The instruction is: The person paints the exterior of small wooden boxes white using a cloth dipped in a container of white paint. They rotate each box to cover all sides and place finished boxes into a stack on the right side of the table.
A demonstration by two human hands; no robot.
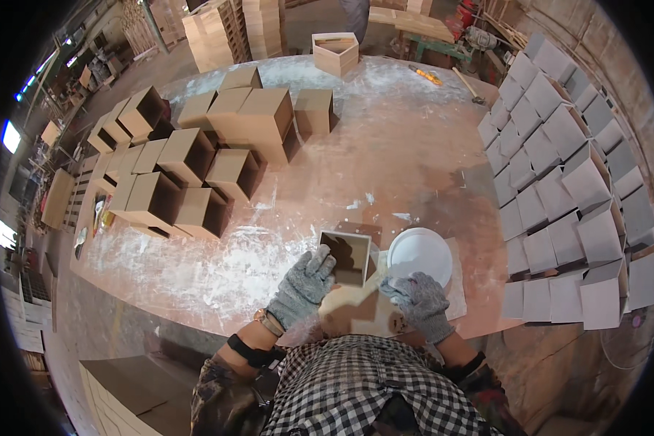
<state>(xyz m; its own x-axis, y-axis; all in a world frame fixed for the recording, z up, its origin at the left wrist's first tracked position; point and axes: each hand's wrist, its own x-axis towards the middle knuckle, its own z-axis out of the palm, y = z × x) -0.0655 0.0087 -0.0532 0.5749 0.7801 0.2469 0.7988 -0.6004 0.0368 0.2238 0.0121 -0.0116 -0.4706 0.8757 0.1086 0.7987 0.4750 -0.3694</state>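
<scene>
Mid-coating, seemingly: the left hand (303,285) gripped the open wooden box (345,256), right hand (419,301) fingers curled beside the white bowl (419,256); next, steady turning.

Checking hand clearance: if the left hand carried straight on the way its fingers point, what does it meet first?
The left hand points up and right and already rests on the open wooden box, so that box comes first. Beyond it lies bare, dusty table. Depth is hard to judge in this fisheye view.

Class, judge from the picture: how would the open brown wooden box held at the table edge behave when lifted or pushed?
The open brown wooden box looks rigid with thin panels, so probably stiff and fairly light. The gloved left hand steadies it. Its flat sides suggest sliding, not rolling, on the dusty wooden table.
</scene>
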